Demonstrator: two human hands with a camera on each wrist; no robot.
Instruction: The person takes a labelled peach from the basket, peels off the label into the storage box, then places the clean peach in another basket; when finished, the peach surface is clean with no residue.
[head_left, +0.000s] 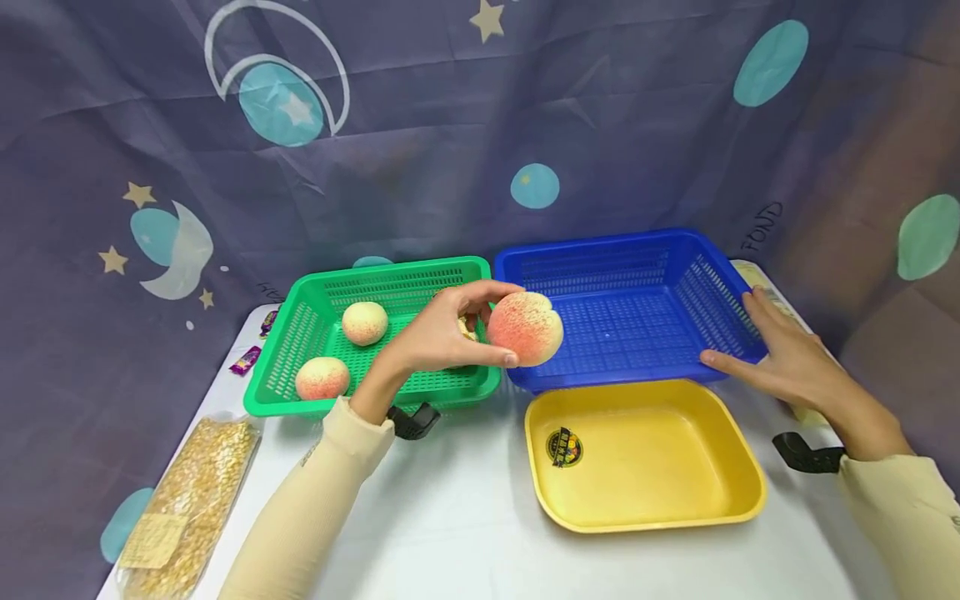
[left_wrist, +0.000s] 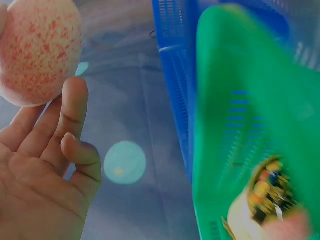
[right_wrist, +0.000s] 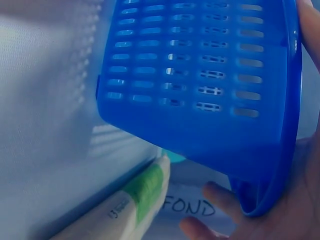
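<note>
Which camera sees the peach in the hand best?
The head view: the whole peach shows, pinched by the left hand beside the blue basket. The left wrist view crops it at a corner; the right wrist view misses it.

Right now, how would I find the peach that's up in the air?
Find the green basket left of the blue basket on the white table. Over their shared edge, the left hand pinches a peach. The other two peaches lie inside the green basket; only this one is lifted.
</note>
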